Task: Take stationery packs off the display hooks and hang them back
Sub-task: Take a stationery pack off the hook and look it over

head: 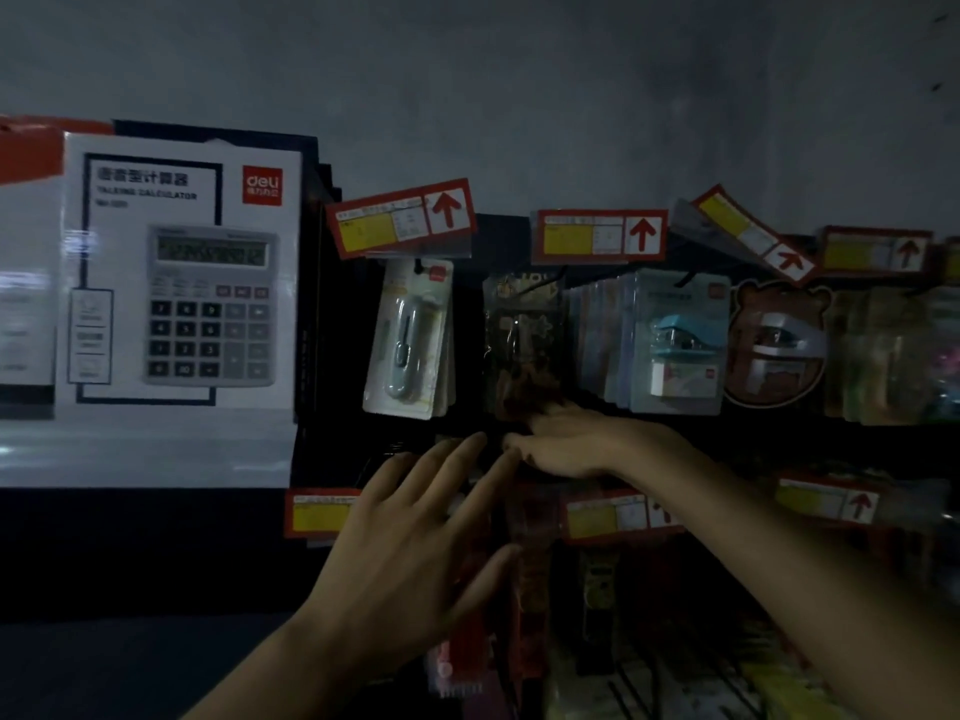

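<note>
Seemingly to lift it off, the right hand meets the bottom edge of the dark pack, hanging right of a pale pack; too dim to tell if it pinches. Left hand hovers nearer, fingers spread, empty, prob. to steady.

Your left hand is open, fingers spread, in front of the lower row. Your right hand meets the bottom edge of a dark pack on the upper row, fingers curled against it; the dim light hides whether you grip it. A white pack hangs just left of it and a stapler pack hangs to the right. A calculator box stands far left.
</note>
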`<state>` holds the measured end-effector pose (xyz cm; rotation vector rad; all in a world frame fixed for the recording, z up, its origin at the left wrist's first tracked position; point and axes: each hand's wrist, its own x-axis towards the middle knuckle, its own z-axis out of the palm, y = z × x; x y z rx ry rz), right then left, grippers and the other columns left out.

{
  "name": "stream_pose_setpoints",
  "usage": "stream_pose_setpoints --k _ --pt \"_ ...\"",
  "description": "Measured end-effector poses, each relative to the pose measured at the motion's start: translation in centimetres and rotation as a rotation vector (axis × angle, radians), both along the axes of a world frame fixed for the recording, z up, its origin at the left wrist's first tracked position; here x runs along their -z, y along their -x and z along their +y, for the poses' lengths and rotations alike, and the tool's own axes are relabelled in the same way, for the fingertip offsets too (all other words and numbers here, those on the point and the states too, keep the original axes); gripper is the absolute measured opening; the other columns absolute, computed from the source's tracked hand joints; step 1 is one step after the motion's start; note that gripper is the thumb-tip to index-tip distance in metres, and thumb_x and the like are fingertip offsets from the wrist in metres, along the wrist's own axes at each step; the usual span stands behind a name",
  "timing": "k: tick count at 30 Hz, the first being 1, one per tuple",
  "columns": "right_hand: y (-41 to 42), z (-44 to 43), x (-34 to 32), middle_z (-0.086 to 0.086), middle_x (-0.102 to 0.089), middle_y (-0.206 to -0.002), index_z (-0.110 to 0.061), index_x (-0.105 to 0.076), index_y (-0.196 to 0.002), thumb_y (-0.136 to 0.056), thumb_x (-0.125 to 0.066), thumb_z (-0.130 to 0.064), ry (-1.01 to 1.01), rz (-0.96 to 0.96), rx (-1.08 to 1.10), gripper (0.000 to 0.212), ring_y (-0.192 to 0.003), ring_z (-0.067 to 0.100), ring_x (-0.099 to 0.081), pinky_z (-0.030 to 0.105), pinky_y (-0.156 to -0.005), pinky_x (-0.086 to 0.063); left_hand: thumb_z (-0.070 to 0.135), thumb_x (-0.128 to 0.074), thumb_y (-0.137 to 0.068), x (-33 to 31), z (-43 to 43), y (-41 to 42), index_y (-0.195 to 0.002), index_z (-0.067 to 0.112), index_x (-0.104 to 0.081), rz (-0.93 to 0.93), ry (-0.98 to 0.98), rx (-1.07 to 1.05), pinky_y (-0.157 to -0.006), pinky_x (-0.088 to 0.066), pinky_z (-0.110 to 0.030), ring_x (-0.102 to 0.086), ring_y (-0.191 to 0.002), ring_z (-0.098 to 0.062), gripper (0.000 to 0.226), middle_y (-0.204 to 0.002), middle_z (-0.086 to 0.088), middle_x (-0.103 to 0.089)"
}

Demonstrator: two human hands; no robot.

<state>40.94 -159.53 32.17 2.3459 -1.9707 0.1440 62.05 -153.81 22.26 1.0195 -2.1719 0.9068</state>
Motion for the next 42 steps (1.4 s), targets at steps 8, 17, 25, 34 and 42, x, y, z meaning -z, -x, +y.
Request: stream_pose_setpoints --k 8,17,25,34,42 --pt "0.0 2.5 0.4 -0.003 -0.036 -0.162 -0.032 -0.041 -0.154 -0.103 -0.035 -0.061 0.213 -0.288 -0.164 0.059 -0.146 0.018 -0.036 0.034 -0.112 -0.033 0.066 -0.032 -0.104 0.0 0.3 0.2 -0.164 0.028 -0.022 -0.005 -0.010 -0.011 -0.110 -0.043 -0.046 -0.045 -0.144 -0.025 0.072 -0.159 -0.005 -0.045" --pt "2.0 9.3 3.7 -0.019 -0.039 -0.155 -0.032 -0.045 -0.152 -0.105 -0.051 -0.041 0.510 -0.393 -0.323 0.048 -0.136 -0.006 -0.032 -0.007 -0.089 -0.022 0.064 -0.032 -0.104 0.0 1.9 1.4 -0.158 0.022 -0.037 0.024 0.020 -0.093 -0.108 -0.045 -0.044 -0.050 -0.137 -0.025 0.070 -0.148 -0.005 -0.053" --pt "3.4 11.9 9.9 -0.009 -0.038 -0.159 -0.030 -0.050 -0.148 -0.098 -0.048 -0.058 0.793 -0.377 -0.365 0.057 -0.150 0.009 -0.028 0.030 -0.119 -0.030 0.063 -0.030 -0.102 1.8 5.3 3.0 -0.156 0.021 -0.041 0.146 -0.004 -0.219 -0.109 -0.043 -0.049 -0.049 -0.139 -0.030 0.070 -0.151 -0.009 -0.049" --pt "-1.0 14.5 17.6 0.002 -0.041 -0.159 -0.024 -0.051 -0.150 -0.096 -0.053 -0.055 0.737 -0.473 -0.544 0.062 -0.151 0.022 -0.033 0.043 -0.117 -0.039 0.055 -0.051 -0.100 8.7 13.4 -0.8 -0.155 0.022 -0.043 0.308 -0.041 -0.418 -0.117 -0.038 -0.047 -0.042 -0.145 -0.028 0.065 -0.156 -0.009 -0.045" --pt "-10.8 20.1 29.4 -0.004 -0.036 -0.161 -0.031 -0.050 -0.148 -0.094 -0.043 -0.067 0.343 -0.624 -0.656 0.066 -0.151 0.020 -0.032 0.046 -0.114 -0.042 0.057 -0.051 -0.095 19.3 25.8 -8.8 -0.162 0.029 -0.024 0.527 -0.234 -0.739 -0.115 -0.042 -0.051 -0.037 -0.149 -0.029 0.079 -0.166 -0.005 -0.031"
